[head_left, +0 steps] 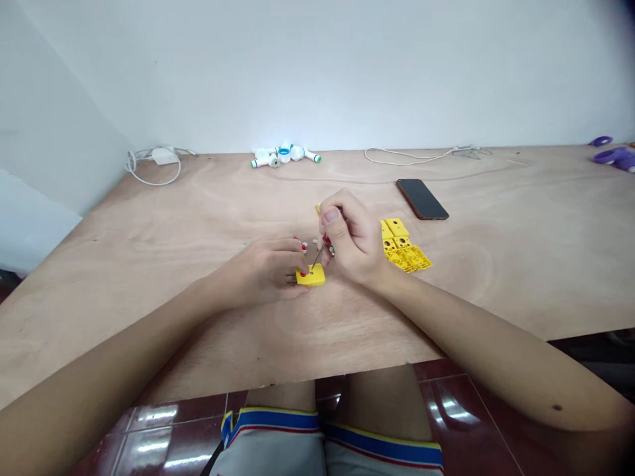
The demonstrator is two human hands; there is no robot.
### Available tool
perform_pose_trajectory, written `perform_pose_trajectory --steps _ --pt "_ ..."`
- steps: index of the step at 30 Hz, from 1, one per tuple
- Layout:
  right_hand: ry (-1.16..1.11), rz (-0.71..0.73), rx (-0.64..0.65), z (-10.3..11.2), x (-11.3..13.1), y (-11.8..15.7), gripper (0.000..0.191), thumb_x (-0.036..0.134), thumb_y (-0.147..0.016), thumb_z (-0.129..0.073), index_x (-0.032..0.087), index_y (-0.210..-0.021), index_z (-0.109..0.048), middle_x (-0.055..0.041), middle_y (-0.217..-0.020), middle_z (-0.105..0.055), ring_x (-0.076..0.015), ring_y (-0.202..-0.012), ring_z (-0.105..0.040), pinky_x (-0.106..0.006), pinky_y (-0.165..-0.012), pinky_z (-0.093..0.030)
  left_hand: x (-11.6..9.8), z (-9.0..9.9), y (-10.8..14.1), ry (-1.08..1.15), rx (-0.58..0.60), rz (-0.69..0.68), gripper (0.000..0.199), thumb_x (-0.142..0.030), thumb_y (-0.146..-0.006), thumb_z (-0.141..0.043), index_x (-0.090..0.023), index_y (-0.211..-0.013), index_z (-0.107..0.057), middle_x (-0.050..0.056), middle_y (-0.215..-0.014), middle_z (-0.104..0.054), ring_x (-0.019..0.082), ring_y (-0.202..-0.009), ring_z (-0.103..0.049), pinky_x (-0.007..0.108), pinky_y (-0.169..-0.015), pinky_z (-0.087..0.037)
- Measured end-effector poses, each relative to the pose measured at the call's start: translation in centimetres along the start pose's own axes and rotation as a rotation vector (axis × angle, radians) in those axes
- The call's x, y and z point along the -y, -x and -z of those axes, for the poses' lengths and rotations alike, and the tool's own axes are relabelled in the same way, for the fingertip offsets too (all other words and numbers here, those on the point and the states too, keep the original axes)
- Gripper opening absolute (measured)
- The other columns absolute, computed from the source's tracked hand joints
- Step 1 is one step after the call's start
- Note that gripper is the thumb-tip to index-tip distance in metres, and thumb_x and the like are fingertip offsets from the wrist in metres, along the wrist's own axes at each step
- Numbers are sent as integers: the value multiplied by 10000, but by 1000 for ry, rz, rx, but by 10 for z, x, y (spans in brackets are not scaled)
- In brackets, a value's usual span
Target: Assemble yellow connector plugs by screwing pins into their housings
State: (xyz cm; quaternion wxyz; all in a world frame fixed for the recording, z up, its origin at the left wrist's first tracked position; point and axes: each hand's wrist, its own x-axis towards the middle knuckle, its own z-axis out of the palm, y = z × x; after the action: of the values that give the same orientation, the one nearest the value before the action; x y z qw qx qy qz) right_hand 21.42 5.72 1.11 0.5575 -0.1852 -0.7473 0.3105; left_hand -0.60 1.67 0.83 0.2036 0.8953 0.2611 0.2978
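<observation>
Left-hand grip (260, 271) on yellow block (312, 276)

A square yellow plastic block (311, 276) lies flat, a metal pick (318, 255) touching it.

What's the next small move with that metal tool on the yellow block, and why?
Probably lower the tip of the thin metal tool in the right hand into the small dark hole on the yellow plastic block. The tip appears to sit right at that hole, and the left hand is steadying the block.
</observation>
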Motion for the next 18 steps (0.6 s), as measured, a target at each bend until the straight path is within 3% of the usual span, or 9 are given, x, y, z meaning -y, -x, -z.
perform_pose_trajectory --steps 4,11,18 --pt "22 2 35 1 -1 -1 312 466 -1203 -500 260 -978 -564 -11 -860 -558 -158 -756 -581 -303 -627 -513 2 -1 1 14 11 40 213 -250 -1004 -789 -248 -1218 -799 103 -1252 -804 275 -1169 -779 421 -1036 -661" --pt "8 -14 78 0 -2 0 327 464 -1209 -486 257 -964 -550 -4 -864 -565 -149 -766 -591 -295 -645 -497 4 -1 1 -6 -38 -44 238 -228 -1007 -777 -242 -1245 -776 96 -1278 -808 260 -1164 -790 398 -1002 -666" --pt "-4 20 106 -1 0 -2 283 398 -1205 -527 251 -966 -571 20 -829 -546 -133 -732 -565 -303 -670 -459 4 -1 1 5 -8 4 229 -226 -995 -779 -258 -1222 -779 92 -1310 -793 265 -1212 -771 403 -1036 -652"
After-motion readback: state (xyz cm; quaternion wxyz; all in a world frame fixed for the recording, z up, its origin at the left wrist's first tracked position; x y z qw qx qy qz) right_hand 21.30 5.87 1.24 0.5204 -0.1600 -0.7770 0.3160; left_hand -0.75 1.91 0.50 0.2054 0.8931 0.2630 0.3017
